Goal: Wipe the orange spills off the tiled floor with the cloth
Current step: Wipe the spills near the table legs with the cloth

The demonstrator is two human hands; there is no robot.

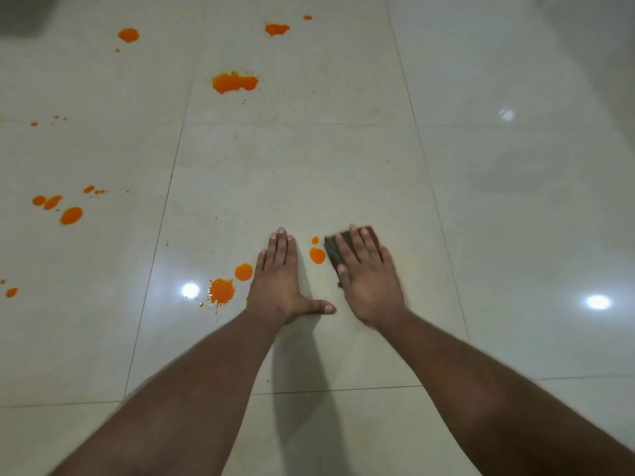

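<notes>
Two hands are laid on the glossy pale tiled floor point(343, 159), the left hand point(281, 283) flat, the right hand point(367, 280) pressing flat a dark folded cloth point(331, 252), so wiping seems underway, a leftward stroke over the small orange spills point(317, 254) being needed.

There is one view only, from a wide-angle camera worn on the person's head, tilted forward and steeply down at the tiled floor point(343, 159). It sits close above the floor, with both forearms reaching in from the bottom edge and the left hand point(281, 280) and right hand point(367, 280) near the middle. The floor fills the frame, its tile lines bowing toward the edges.
</notes>
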